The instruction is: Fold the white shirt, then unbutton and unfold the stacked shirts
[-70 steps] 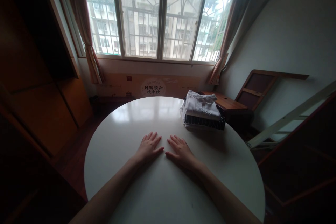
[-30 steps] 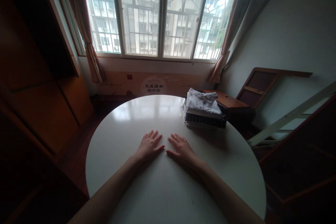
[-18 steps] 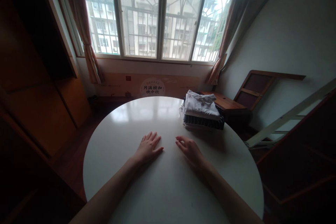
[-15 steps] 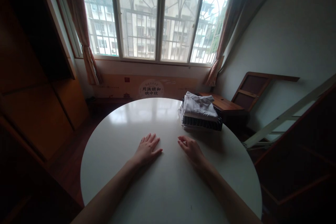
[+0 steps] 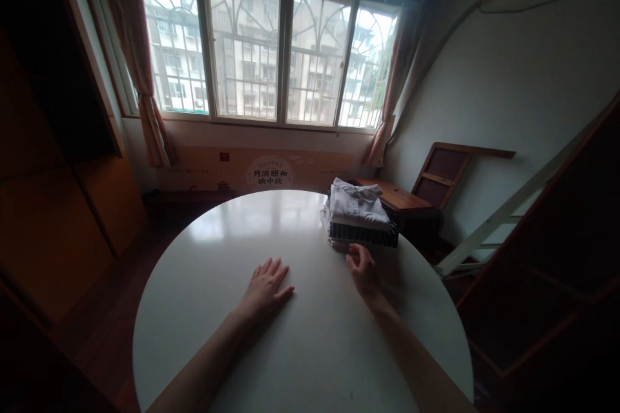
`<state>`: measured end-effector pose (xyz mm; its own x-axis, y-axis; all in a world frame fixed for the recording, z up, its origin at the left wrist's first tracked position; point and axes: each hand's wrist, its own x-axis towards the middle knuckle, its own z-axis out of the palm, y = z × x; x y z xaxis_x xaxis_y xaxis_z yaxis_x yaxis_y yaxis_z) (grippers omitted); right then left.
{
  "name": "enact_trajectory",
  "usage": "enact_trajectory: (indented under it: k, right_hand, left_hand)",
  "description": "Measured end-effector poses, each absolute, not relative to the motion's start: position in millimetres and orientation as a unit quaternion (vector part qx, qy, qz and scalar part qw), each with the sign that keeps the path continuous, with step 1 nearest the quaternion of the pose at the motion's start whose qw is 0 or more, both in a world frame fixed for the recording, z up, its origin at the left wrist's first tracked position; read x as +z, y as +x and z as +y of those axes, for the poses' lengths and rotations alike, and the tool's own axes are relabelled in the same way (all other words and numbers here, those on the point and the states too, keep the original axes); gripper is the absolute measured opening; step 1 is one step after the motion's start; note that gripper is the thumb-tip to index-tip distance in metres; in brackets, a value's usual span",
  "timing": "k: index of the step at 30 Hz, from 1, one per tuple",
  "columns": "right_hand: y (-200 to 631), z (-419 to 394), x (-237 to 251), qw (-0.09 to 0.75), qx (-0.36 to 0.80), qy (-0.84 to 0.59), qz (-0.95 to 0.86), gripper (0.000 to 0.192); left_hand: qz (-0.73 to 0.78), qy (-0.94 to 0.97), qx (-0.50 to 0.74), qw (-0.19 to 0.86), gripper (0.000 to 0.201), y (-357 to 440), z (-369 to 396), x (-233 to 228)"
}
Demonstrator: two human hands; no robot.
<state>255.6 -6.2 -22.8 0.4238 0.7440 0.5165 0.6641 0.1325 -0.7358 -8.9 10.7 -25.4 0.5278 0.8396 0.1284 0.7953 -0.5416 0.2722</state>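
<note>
In the head view, a round white table (image 5: 217,251) fills the lower half of the picture. The left hand (image 5: 265,284) lies flat on the table, palm down, near the middle of the top, with the fingers spread and holding nothing. The right hand (image 5: 361,268) is stretched toward the far right edge of the table. Its fingers are loosely curled and a little apart, and they grip nothing. The fingertips (image 5: 352,251) are just beside the near side of a pile of folded clothes (image 5: 357,220); I cannot tell if they touch it.

The pile stands at the far right edge of the table. A white folded garment (image 5: 357,204) lies on top, and a dark striped piece (image 5: 361,234) is under it.

Behind the table there is a large window (image 5: 266,58) with a metal grille, and curtains (image 5: 145,77) hang at both sides. A wooden desk (image 5: 394,197) stands just behind the pile, against the right wall.
</note>
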Motion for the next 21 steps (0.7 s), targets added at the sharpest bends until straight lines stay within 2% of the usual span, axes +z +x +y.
enact_trajectory:
  k: [9,17,21]
  right_hand:
    - [260,-7,-23,0.585,0.035,-0.66,-0.469,0.029]
    - [262,4,-38,0.609,0.203,-0.657,-0.396,0.031]
    - [262,6,-40,0.6,0.239,-0.651,-0.399,0.027]
  left_hand:
    - [0.474,0.867,0.121,0.093,0.057,-7,10,-24]
    - [0.472,0.867,0.127,0.098,0.057,-7,9,-23]
    - [0.474,0.865,0.132,0.1,0.055,-7,9,-23]
